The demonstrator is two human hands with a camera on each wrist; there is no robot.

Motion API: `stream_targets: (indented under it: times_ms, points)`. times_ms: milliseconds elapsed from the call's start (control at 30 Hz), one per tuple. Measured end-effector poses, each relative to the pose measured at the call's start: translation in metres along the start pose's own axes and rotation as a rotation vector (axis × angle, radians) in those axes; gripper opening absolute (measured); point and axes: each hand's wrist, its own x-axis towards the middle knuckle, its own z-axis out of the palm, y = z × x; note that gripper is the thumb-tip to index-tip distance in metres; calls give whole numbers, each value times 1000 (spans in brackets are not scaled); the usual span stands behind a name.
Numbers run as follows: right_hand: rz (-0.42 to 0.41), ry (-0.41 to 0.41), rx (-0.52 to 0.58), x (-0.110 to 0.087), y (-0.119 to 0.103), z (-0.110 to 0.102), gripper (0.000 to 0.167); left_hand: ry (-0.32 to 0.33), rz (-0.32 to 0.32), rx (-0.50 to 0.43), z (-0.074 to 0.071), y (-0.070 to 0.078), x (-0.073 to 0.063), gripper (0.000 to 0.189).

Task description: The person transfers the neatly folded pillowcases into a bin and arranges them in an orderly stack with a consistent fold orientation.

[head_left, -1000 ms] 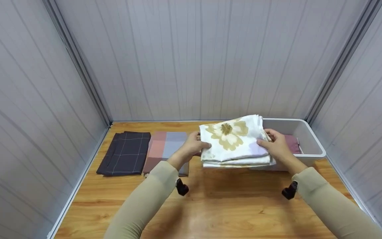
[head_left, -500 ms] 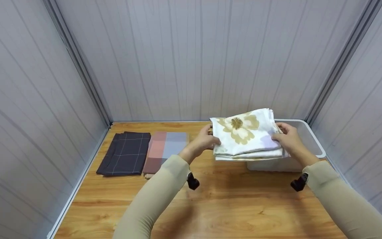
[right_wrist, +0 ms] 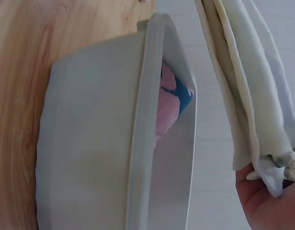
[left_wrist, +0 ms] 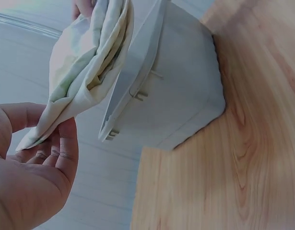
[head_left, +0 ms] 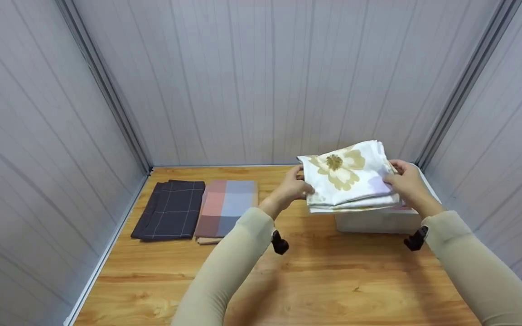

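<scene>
A folded white cloth with a tan flower print [head_left: 347, 174] is held up level by both hands, above the pale plastic bin [head_left: 379, 222]. My left hand [head_left: 290, 188] pinches its left edge, thumb on top and fingers beneath. At the opposite edge my right hand [head_left: 408, 183] grips the layers the same way. The left wrist view shows the cloth's stacked folds [left_wrist: 89, 67] beside the bin's rim. Inside the bin, in the right wrist view, lies a pink and blue fabric [right_wrist: 170, 98]; the cloth hides most of the bin's opening in the head view.
On the left of the wooden table [head_left: 315, 280] lie a dark checked folded cloth [head_left: 170, 210] and a pink and blue-grey checked folded cloth [head_left: 227, 203], side by side. Panelled walls [head_left: 252, 81] enclose the table at the back and both sides.
Both hands have carried the flowered cloth rightward and up, from left of the bin to over it. The two checked cloths on the left have stayed in place.
</scene>
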Motion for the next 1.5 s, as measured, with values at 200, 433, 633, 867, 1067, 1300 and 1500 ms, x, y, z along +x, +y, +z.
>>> stream_targets:
  times_ms: [200,433,633,867,1067,1300,1500]
  points:
    - [-17,19,10,4,3,-12,52,19,29,-25,13,4,9,85]
    - [-4,66,-10,10,6,-25,54,81,102,33,31,6,17,81]
    - [3,96,24,14,14,-36,55,98,150,82,49,6,23,76]
    - [45,151,60,16,29,-44,56,127,175,118,66,2,32,75]
    - [118,171,35,16,41,-47,58,182,231,250,81,-8,38,74]
    - [174,175,2,16,57,-48,59,114,205,353,91,-21,38,81]
    - [158,126,-2,14,71,-45,59,21,121,363,100,-34,35,90]
